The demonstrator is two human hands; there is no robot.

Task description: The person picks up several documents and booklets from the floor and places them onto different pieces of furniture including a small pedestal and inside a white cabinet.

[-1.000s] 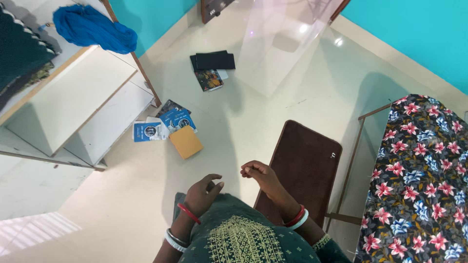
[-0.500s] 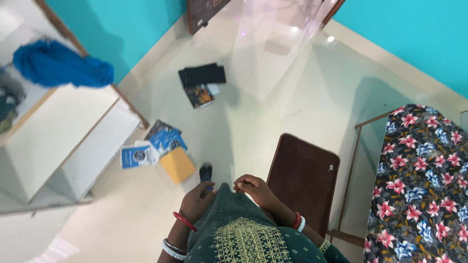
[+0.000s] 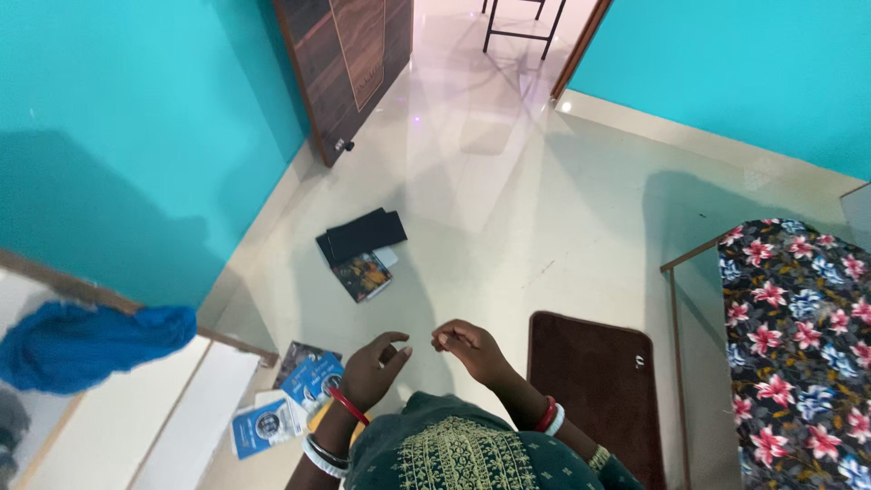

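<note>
My left hand (image 3: 374, 367) hangs in front of my body with its fingers loosely curled and apart, holding nothing. My right hand (image 3: 467, 347) is beside it, fingers curled in on themselves, also with nothing in it. Both wrists carry red and white bangles. Below the left hand, several blue booklets (image 3: 299, 390) and a yellow envelope lie scattered on the cream floor. Farther off lie black folders (image 3: 363, 234) on top of a colourful book (image 3: 363, 275).
A dark brown mat (image 3: 599, 381) lies to the right of my hands. A flowered bedspread (image 3: 798, 336) covers a bed at the right edge. White shelves (image 3: 145, 426) with a blue cloth (image 3: 86, 345) stand at lower left. A wooden door (image 3: 349, 63) is open ahead.
The view has tilted up and forward, so the doorway shows and the shelves slid to the lower left. My hands lifted slightly away from my body and stayed empty.
</note>
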